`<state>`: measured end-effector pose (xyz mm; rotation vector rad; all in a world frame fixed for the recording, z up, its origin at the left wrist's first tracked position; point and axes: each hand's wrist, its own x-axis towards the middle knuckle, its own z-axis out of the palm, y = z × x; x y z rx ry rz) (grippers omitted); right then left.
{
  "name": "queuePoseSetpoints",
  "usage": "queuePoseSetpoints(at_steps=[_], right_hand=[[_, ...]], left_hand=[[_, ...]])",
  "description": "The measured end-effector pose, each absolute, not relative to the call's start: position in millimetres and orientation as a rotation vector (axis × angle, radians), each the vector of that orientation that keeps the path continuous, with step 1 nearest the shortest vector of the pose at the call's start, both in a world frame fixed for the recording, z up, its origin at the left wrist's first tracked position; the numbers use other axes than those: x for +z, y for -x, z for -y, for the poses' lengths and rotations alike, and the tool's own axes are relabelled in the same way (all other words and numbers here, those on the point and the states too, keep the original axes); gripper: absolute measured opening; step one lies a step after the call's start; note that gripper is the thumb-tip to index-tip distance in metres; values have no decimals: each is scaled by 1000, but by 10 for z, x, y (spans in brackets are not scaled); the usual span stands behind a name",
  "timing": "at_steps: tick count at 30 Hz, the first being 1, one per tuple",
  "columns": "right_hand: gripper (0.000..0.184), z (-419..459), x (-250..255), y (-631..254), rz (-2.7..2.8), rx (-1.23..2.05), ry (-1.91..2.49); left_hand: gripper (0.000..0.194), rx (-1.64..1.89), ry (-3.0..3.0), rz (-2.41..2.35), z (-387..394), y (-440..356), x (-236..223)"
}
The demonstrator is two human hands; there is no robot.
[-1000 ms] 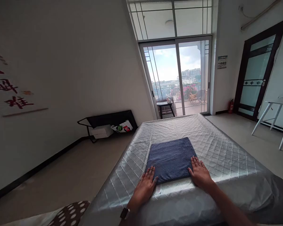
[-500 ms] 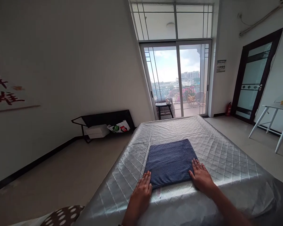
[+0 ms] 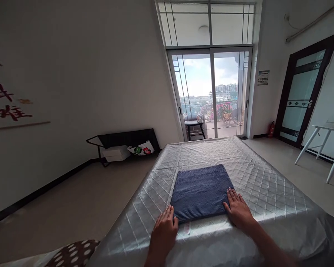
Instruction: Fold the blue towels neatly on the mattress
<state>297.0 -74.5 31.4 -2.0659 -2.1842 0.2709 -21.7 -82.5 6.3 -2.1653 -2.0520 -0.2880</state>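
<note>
A dark blue towel [image 3: 202, 191], folded into a flat rectangle, lies on the silver quilted cover [image 3: 144, 207] of a bed or table. At the towel's near left corner is my left hand [image 3: 164, 227], its fingers stretched forward along the edge and nothing gripped. My right hand [image 3: 237, 207] rests flat at the near right edge, fingers extended and thumb touching the cloth. A small pale label [image 3: 186, 227] shows on the cover just below the towel's near edge.
A low black rack [image 3: 125, 139] with a white box [image 3: 114, 152] and a printed bag [image 3: 141, 149] stands by the left wall. Brown polka-dot fabric [image 3: 75, 254] is at the lower left. Beyond are glass sliding doors [image 3: 213, 92]; a white table [image 3: 331, 126] stands right.
My left hand has shifted slightly left and back, its fingers a little more bent at the corner. The right hand and the towel stay nearly in place; the view has turned slightly.
</note>
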Motion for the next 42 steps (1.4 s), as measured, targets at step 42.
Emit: queuePoseSetpoints(at_steps=[42], right_hand=[[71, 961, 723, -2967, 2257, 525, 2141]], left_hand=[[62, 285, 2156, 1916, 1050, 221, 173]])
